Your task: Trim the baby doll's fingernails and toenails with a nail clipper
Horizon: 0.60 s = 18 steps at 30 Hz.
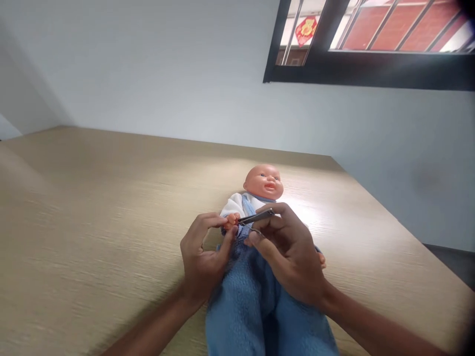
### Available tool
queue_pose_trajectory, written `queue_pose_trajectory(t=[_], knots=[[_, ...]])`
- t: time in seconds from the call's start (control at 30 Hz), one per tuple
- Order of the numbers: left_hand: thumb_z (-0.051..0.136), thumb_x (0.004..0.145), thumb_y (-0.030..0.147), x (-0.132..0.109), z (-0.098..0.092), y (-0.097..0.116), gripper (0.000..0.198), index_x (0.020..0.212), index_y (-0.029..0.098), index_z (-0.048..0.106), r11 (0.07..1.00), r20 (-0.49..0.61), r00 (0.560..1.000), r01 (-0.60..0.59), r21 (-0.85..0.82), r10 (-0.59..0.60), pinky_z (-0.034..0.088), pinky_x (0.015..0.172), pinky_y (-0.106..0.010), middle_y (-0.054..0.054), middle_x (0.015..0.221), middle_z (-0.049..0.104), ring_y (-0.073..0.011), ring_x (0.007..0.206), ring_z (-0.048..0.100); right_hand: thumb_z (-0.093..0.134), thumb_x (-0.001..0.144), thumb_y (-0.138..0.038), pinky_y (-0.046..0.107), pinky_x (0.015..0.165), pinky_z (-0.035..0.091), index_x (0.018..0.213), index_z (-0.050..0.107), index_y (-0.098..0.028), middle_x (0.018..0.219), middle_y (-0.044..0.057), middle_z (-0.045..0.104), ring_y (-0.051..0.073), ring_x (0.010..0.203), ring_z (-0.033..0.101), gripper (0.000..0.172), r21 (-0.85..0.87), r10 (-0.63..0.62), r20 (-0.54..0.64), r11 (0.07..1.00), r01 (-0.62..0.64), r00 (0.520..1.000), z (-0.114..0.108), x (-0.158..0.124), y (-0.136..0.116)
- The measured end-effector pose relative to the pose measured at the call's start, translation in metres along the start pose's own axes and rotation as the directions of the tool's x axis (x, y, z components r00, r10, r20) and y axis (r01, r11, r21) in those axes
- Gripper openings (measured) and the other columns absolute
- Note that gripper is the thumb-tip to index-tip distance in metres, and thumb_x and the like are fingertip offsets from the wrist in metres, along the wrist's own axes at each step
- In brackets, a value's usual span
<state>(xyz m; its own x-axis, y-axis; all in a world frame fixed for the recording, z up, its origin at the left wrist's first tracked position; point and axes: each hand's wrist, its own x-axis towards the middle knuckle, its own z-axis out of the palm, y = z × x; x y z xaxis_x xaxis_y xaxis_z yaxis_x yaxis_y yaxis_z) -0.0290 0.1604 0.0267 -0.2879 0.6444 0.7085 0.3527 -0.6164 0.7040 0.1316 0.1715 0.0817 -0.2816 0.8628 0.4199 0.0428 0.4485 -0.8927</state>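
Observation:
A baby doll (241, 301) in blue trousers and a white and blue top lies on its back, its head (262, 182) toward the wall. My left hand (206, 252) pinches the small doll hand (231, 220) between thumb and fingers. In my right hand (293, 252) is a metal nail clipper (258, 216), gripped between thumb and fingers. Its jaw end points left and is at the doll's fingers; whether it touches them I cannot tell. The doll's other hand (321, 259) shows partly beyond my right hand.
The doll lies on a wide wooden table (111, 222), whose right edge slants down toward the lower right corner. Behind it rises a pale wall (166, 74) with a dark-framed window (322, 62) at upper right. Bright light reflects on the tabletop right of the doll.

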Motion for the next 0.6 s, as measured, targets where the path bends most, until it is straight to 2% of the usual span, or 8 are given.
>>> queue_pose_trajectory(t=[0.13, 0.3, 0.4, 0.47, 0.6], knots=[[0.076, 0.09, 0.013, -0.0016, -0.0039, -0.0054, 0.014, 0.101, 0.021, 0.071, 0.997, 0.017, 0.999, 0.048, -0.057, -0.048, 0.062, 0.086, -0.034, -0.002, 0.099, 0.073, -0.0185, 0.094, 0.073, 0.07, 0.09, -0.015, 0.026, 0.074, 0.061, 0.112, 0.058, -0.024, 0.095, 0.0, 0.069, 0.013, 0.082, 0.072, 0.027, -0.192, -0.197, 0.051, 0.96, 0.203, 0.979, 0.0007, -0.0076, 0.0018], [0.076, 0.091, 0.013, -0.0005, -0.0083, -0.0095, 0.014, 0.101, 0.021, 0.071, 1.0, 0.04, 0.999, -0.012, -0.025, 0.013, 0.06, 0.086, -0.031, -0.002, 0.101, 0.074, -0.0164, 0.094, 0.073, 0.072, 0.091, -0.018, 0.027, 0.078, 0.065, 0.113, 0.058, -0.024, 0.095, 0.0, 0.075, 0.015, 0.085, 0.077, 0.027, -0.228, -0.144, 0.107, 0.959, 0.165, 0.984, 0.0009, -0.006, 0.0035], [0.076, 0.091, 0.012, 0.0003, -0.0082, -0.0099, 0.015, 0.102, 0.021, 0.071, 1.0, 0.043, 0.999, -0.028, -0.012, 0.029, 0.06, 0.085, -0.03, -0.002, 0.101, 0.074, -0.0157, 0.095, 0.073, 0.07, 0.093, -0.019, 0.025, 0.079, 0.064, 0.113, 0.058, -0.024, 0.098, 0.0, 0.077, 0.015, 0.089, 0.078, 0.023, -0.278, -0.181, 0.129, 0.937, 0.211, 0.975, -0.0009, -0.005, 0.0039], [0.076, 0.091, 0.011, 0.0003, -0.0079, -0.0098, 0.015, 0.102, 0.021, 0.071, 1.0, 0.043, 0.999, -0.025, -0.019, 0.026, 0.06, 0.086, -0.03, -0.002, 0.101, 0.074, -0.0157, 0.095, 0.073, 0.066, 0.096, -0.017, 0.024, 0.078, 0.063, 0.114, 0.058, -0.023, 0.098, 0.0, 0.077, 0.015, 0.091, 0.079, 0.021, -0.355, -0.235, 0.168, 0.892, 0.282, 0.957, -0.0031, -0.0059, 0.0038], [0.076, 0.091, 0.011, -0.0002, -0.0078, -0.0093, 0.016, 0.102, 0.022, 0.072, 0.999, 0.041, 0.999, -0.004, -0.04, 0.005, 0.06, 0.086, -0.03, -0.001, 0.101, 0.074, -0.0159, 0.095, 0.073, 0.059, 0.1, -0.014, 0.027, 0.071, 0.061, 0.116, 0.059, -0.021, 0.095, 0.003, 0.077, 0.017, 0.083, 0.077, 0.017, -0.5, -0.356, 0.257, 0.746, 0.439, 0.898, -0.0062, -0.0086, 0.0036]])
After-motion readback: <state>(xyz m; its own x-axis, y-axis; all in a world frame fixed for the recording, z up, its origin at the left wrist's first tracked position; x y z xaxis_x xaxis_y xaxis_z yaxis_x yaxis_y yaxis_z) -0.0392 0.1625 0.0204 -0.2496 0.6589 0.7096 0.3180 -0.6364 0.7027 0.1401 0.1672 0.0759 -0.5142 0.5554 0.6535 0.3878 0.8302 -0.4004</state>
